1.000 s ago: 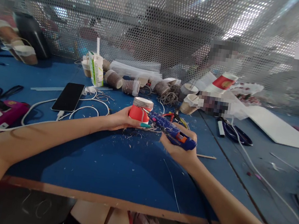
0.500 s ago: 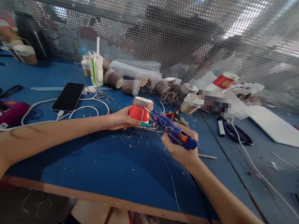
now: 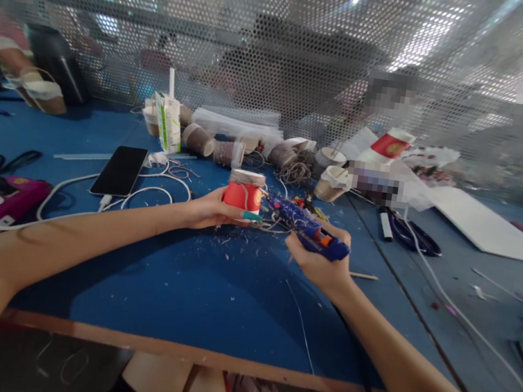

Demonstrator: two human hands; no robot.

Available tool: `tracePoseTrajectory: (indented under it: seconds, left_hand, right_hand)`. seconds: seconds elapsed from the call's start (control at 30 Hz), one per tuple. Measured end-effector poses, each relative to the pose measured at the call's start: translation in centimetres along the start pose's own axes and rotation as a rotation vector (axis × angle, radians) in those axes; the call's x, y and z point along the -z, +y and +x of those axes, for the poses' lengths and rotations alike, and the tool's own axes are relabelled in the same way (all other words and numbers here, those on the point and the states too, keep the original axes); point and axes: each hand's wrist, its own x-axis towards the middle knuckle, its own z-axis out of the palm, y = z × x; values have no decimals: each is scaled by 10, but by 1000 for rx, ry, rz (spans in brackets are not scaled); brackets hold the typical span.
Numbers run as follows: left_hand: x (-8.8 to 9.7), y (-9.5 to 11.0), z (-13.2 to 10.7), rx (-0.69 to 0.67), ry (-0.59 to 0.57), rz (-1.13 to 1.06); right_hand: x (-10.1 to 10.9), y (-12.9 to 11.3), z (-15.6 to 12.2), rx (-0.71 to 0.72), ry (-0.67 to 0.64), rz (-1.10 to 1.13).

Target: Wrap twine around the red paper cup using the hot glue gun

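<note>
Over the blue table [image 3: 172, 274], a red cup [image 3: 242, 196] meets a glue gun [image 3: 308, 227].
Left hand [image 3: 211, 210] wraps round the red cup, upright, twine-banded at the rim, just above the littered tabletop. Since a second ago the glue gun has edged rightward, its nozzle now just beside the cup's wall. Right hand [image 3: 322, 266] clasps the gun's handle, wrist bent, forearm outstretched.

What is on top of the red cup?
A band of pale twine is wound round the top of the red paper cup, which the left hand holds. The blue glue gun in the right hand points at it. The cup's inside is hidden.
</note>
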Motion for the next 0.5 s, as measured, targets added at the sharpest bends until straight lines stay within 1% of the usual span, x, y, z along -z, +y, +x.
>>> tracePoseTrajectory:
  seconds: [0.23,0.4,0.5]
  left_hand:
    - [4,0,0,0,-39,5]
    - [7,-1,0,6,-38,-9]
    - [6,-1,1,13,-33,-8]
  right_hand:
    - [1,3,0,-24,-8,25]
    - [0,5,1,42,25,24]
    - [0,6,1,52,40,15]
